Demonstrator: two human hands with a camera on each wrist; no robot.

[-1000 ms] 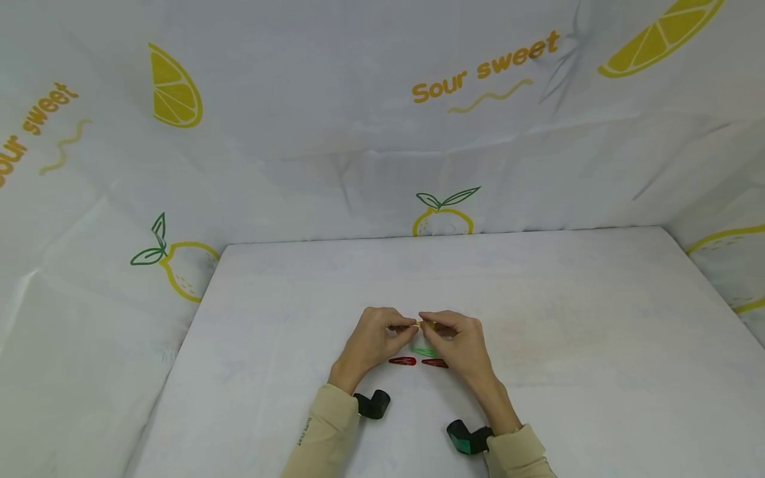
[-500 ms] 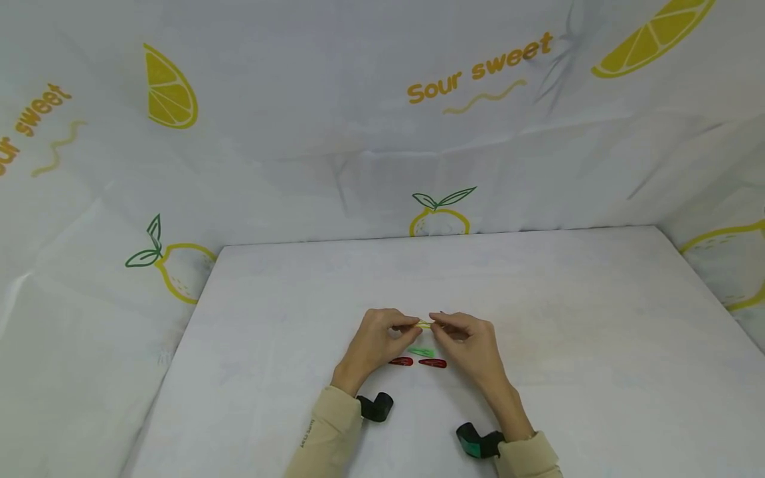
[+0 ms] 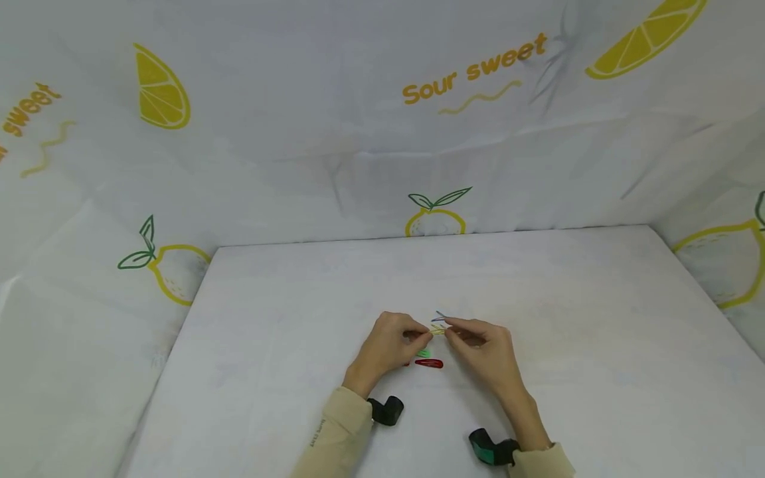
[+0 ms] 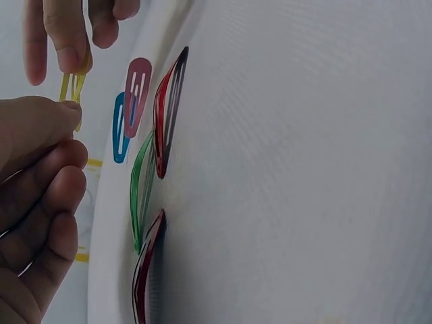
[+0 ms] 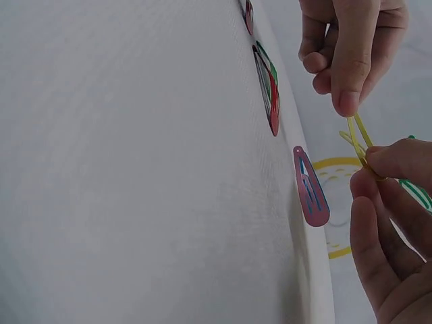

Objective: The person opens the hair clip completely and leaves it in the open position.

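While my left hand (image 3: 391,342) pinches one end of the yellow clip (image 3: 438,330) between thumb and forefinger, my right hand (image 3: 487,348) has the other end in a like pinch, so the fingertips are brought together on both sides with only the clip between them. Its strands are parted in the short stretch that shows between my hands. I hold it above the worktop (image 3: 597,365), about midway between the left and right edges and well short of the far edge. On the worktop just nearer me lie the green clip (image 3: 423,353) and a red clip (image 3: 429,363); a second red clip (image 4: 140,290), mostly hidden under my left hand from overhead, shows in the left wrist view. Farther toward the far edge are the blue clip (image 4: 119,156) and the mauve clip (image 4: 139,71), overlapping from the left wrist; I cannot tell whether they touch.
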